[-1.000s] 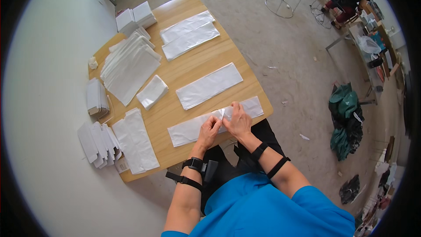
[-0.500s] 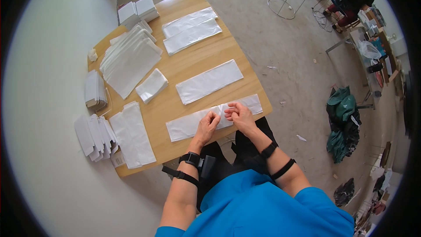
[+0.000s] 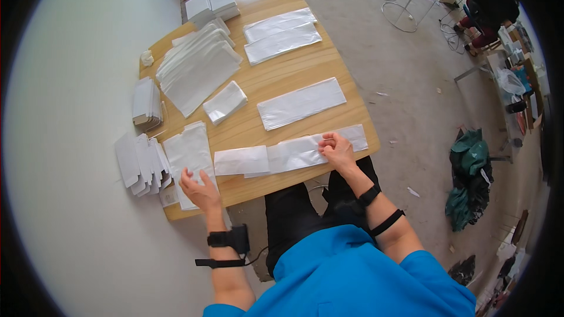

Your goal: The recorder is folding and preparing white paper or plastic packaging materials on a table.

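Observation:
A long strip of overlapping thin white plastic bags [image 3: 288,155] lies along the near edge of the wooden table. Over its right half is my right hand [image 3: 339,154], fingers loosely bent and apart, with nothing visible in them. A shorter white piece [image 3: 241,161] overlaps the strip's left end. My left hand [image 3: 201,192] has its fingers spread above the near end of a flat stack of white bags [image 3: 191,152], holding nothing. Beyond the strip sits a folded white bag bundle [image 3: 302,103]; to its left is a smaller folded white bundle [image 3: 225,103].
A fanned pile of white bags [image 3: 200,70] covers the table's far left. White boxes [image 3: 211,7] stand at the far corner; flat white cartons [image 3: 144,164] line the left edge. Two more bundles [image 3: 282,41] lie far right. A person [image 3: 493,6] sits at another table across the room.
My left hand has moved left from the strip to the bag stack, its fingers opening. A short white piece now extends at the strip's left end. The view has shifted slightly.

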A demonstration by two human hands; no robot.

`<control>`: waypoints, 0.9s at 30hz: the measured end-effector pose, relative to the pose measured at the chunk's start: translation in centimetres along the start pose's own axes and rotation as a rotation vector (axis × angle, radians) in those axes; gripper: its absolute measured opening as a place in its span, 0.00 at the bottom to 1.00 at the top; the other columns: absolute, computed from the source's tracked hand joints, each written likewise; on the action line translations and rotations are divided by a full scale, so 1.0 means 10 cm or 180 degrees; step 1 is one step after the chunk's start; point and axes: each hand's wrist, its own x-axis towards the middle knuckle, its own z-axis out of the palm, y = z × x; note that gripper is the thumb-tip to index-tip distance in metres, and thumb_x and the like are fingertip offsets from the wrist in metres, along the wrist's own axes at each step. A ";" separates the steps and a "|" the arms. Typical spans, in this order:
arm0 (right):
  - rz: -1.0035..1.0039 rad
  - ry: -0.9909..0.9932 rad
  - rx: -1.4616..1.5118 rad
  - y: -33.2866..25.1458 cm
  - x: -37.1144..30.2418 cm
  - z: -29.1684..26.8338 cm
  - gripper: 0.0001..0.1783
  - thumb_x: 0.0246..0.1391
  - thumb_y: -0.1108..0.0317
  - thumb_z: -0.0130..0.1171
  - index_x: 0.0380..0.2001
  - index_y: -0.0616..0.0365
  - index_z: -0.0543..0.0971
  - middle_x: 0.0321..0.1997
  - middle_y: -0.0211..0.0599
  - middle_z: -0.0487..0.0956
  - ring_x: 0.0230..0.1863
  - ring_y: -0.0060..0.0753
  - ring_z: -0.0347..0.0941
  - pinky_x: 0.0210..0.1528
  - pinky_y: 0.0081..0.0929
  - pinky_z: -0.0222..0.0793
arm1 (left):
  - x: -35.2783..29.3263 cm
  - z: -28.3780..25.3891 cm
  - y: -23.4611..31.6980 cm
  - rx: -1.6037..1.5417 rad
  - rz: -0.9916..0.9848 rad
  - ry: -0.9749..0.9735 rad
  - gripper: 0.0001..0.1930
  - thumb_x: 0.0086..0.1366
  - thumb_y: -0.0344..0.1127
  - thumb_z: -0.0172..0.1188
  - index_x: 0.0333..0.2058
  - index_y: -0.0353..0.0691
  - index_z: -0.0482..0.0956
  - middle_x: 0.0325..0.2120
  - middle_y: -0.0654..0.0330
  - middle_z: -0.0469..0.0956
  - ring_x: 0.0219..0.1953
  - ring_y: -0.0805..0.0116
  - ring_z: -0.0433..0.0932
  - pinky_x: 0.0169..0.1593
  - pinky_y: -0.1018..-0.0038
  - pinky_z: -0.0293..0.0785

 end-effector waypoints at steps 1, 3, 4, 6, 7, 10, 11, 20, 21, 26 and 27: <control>-0.0111 0.0091 0.0000 -0.07 -0.04 -0.05 0.14 0.50 0.79 0.48 0.41 0.67 0.76 0.33 0.42 0.82 0.30 0.31 0.81 0.36 0.26 0.77 | -0.06 -0.05 0.30 -0.0156 0.0696 0.0257 0.24 0.63 0.37 0.57 0.55 0.30 0.67 0.47 0.46 0.71 0.47 0.52 0.72 0.52 0.63 0.68; -0.0499 0.0389 -0.0082 -0.10 -0.11 -0.16 0.10 0.53 0.78 0.49 0.38 0.64 0.76 0.32 0.40 0.82 0.29 0.29 0.80 0.34 0.26 0.75 | -0.33 -0.04 0.75 -0.0541 0.1514 -0.1092 0.33 0.61 0.39 0.60 0.62 0.32 0.60 0.60 0.43 0.62 0.62 0.50 0.61 0.64 0.59 0.58; -0.0637 0.0548 -0.0255 -0.08 -0.13 -0.23 0.10 0.53 0.78 0.50 0.38 0.64 0.76 0.32 0.40 0.82 0.29 0.30 0.80 0.34 0.26 0.75 | -0.51 0.07 0.91 -0.0436 0.1880 -0.1495 0.38 0.61 0.42 0.61 0.64 0.33 0.55 0.63 0.43 0.55 0.66 0.49 0.54 0.67 0.58 0.51; -0.0902 0.0938 -0.0606 -0.03 -0.17 -0.40 0.08 0.54 0.78 0.50 0.37 0.63 0.76 0.31 0.39 0.82 0.29 0.30 0.79 0.34 0.27 0.74 | -0.68 0.27 0.98 -0.0244 0.2181 -0.1982 0.44 0.59 0.46 0.62 0.66 0.33 0.48 0.68 0.44 0.46 0.70 0.49 0.45 0.70 0.57 0.43; -0.0880 0.0989 -0.0561 -0.01 -0.22 -0.46 0.07 0.54 0.77 0.51 0.36 0.63 0.76 0.30 0.41 0.81 0.30 0.32 0.79 0.35 0.28 0.73 | -0.78 0.33 0.92 -0.0142 0.2094 -0.2068 0.46 0.59 0.48 0.62 0.67 0.32 0.46 0.68 0.44 0.44 0.71 0.49 0.43 0.71 0.56 0.41; -0.1006 0.1155 -0.0765 0.11 -0.27 -0.61 0.06 0.54 0.78 0.51 0.36 0.63 0.76 0.30 0.41 0.81 0.29 0.34 0.79 0.35 0.28 0.73 | -0.86 0.46 0.83 0.0184 0.2069 -0.2298 0.49 0.59 0.52 0.61 0.67 0.30 0.42 0.69 0.44 0.38 0.72 0.49 0.36 0.71 0.57 0.37; -0.0994 0.1171 -0.0745 0.17 -0.30 -0.64 0.06 0.54 0.78 0.52 0.35 0.63 0.76 0.29 0.41 0.80 0.29 0.34 0.79 0.34 0.28 0.73 | -0.87 0.49 0.82 0.0221 0.2075 -0.2322 0.49 0.59 0.53 0.60 0.67 0.30 0.42 0.69 0.44 0.38 0.72 0.49 0.36 0.71 0.57 0.36; -0.0932 0.1147 -0.0681 0.25 -0.38 -0.66 0.06 0.53 0.77 0.54 0.35 0.62 0.76 0.29 0.41 0.80 0.28 0.35 0.78 0.34 0.28 0.73 | -0.91 0.54 0.71 0.0361 0.2009 -0.2386 0.51 0.59 0.53 0.61 0.67 0.31 0.41 0.70 0.45 0.37 0.72 0.49 0.35 0.72 0.57 0.34; -0.0935 0.1152 -0.0681 0.26 -0.37 -0.66 0.06 0.53 0.77 0.54 0.35 0.62 0.77 0.29 0.41 0.80 0.28 0.36 0.78 0.34 0.28 0.73 | -0.90 0.54 0.71 0.0353 0.2011 -0.2381 0.51 0.59 0.53 0.61 0.67 0.31 0.41 0.70 0.44 0.37 0.72 0.49 0.35 0.72 0.57 0.33; -0.0959 0.1106 -0.0734 0.26 -0.38 -0.65 0.06 0.53 0.76 0.55 0.35 0.62 0.77 0.29 0.42 0.80 0.28 0.36 0.78 0.34 0.29 0.73 | -0.85 0.55 0.68 0.0283 0.1990 -0.2472 0.50 0.59 0.51 0.60 0.68 0.33 0.39 0.70 0.45 0.35 0.72 0.49 0.33 0.71 0.57 0.31; -0.0964 0.1085 -0.0718 0.25 -0.39 -0.64 0.06 0.53 0.76 0.55 0.35 0.62 0.77 0.29 0.42 0.80 0.28 0.36 0.78 0.34 0.29 0.73 | -0.85 0.55 0.68 0.0286 0.2001 -0.2470 0.50 0.59 0.50 0.60 0.68 0.33 0.39 0.70 0.45 0.35 0.72 0.49 0.34 0.71 0.56 0.31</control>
